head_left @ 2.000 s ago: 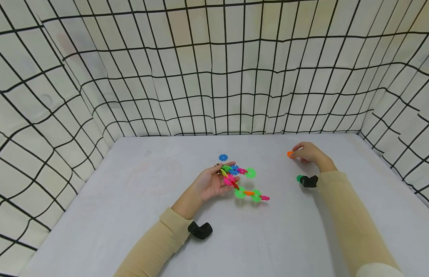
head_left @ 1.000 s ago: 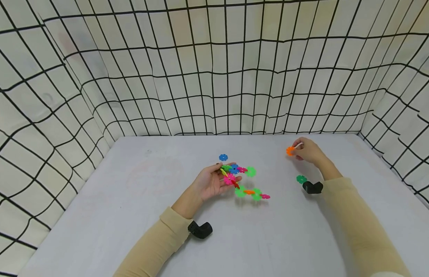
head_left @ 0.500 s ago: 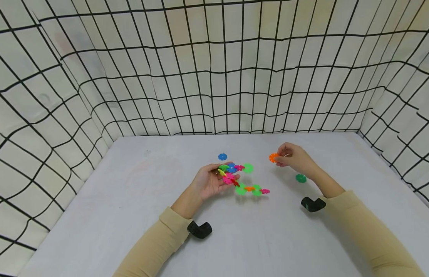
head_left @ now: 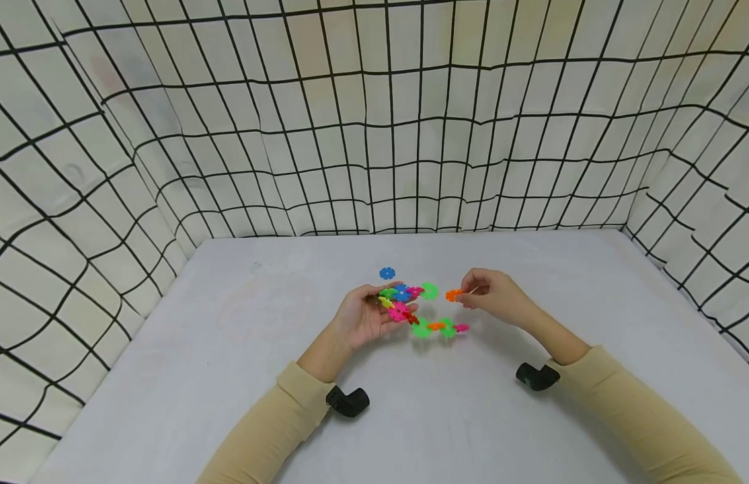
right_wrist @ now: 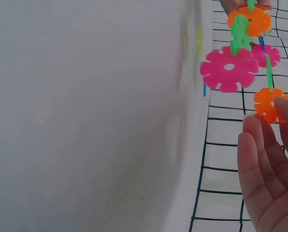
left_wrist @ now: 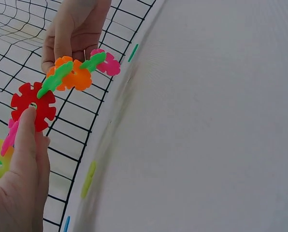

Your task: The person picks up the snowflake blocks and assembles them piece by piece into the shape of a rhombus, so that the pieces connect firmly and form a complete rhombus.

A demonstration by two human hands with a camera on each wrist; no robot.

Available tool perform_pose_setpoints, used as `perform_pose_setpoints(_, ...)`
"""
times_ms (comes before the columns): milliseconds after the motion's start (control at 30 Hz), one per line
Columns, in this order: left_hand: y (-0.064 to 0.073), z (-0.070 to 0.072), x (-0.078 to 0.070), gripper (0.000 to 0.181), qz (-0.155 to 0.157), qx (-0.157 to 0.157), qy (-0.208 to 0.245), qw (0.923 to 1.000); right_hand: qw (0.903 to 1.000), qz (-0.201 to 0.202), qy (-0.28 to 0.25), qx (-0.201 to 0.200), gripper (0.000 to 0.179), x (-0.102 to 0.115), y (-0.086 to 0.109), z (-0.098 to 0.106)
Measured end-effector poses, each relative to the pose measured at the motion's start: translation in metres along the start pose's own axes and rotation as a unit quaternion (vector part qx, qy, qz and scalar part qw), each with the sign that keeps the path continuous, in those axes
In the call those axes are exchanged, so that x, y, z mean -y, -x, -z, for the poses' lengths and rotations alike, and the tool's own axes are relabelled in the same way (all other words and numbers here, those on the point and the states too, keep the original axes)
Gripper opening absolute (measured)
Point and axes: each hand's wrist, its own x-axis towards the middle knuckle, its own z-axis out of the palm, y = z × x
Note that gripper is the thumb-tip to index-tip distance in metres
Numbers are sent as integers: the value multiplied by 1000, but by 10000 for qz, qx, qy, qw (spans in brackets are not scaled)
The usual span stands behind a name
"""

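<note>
A chain of several linked plastic snowflake discs [head_left: 399, 311] bends in an open curve above the table. My left hand [head_left: 365, 319] holds it at the left, palm turned up, thumb on one side. One end carries a light green disc [head_left: 429, 291]; the other ends in a pink disc [head_left: 462, 328], seen large as the pink disc [right_wrist: 229, 69] in the right wrist view. My right hand [head_left: 495, 294] pinches a loose orange disc [head_left: 453, 296] between thumb and fingers, close to the light green disc. Whether those two touch, I cannot tell. A red disc [left_wrist: 32, 106] lies against a left fingertip.
Behind the chain a blue disc [head_left: 387, 273] lies on the white table [head_left: 229, 403]. White walls with a black grid [head_left: 374, 134] enclose the back and sides. A black wrist device [head_left: 348, 401] sits on the left sleeve, another device [head_left: 538, 376] on the right.
My right hand has carried the orange disc leftward from the far right to the chain's green end. The dark green disc on the table is now hidden behind my right arm. My left hand barely moved.
</note>
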Motion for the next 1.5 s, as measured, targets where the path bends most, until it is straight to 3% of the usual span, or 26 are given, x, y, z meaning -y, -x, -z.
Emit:
perform_pose_setpoints(567,-2,-6,4,56,158,102,93,9998,9970,452,250,-572,10,2,7,-14)
perform_pose_setpoints(833,-3,-5,8,54,309,280,-145,9990,9906,912,612,-819,13,9,7,-20)
perform_pose_setpoints(1000,-2,-5,7,53,427,502,-204,9976,9902,1026,491,-808,13,8,5,-19)
perform_pose_setpoints(1200,-2,-4,8,55,520,504,-635,9953,9945,836,33,-631,10,6,-2,-17)
perform_pose_setpoints(1367,-1,-6,9,51,584,340,-1166,9909,9977,438,-341,-385,9,3,-8,-19)
perform_pose_setpoints(1500,1,-8,9,50,615,120,-1474,9871,9983,403,-329,-254,8,3,-12,-23)
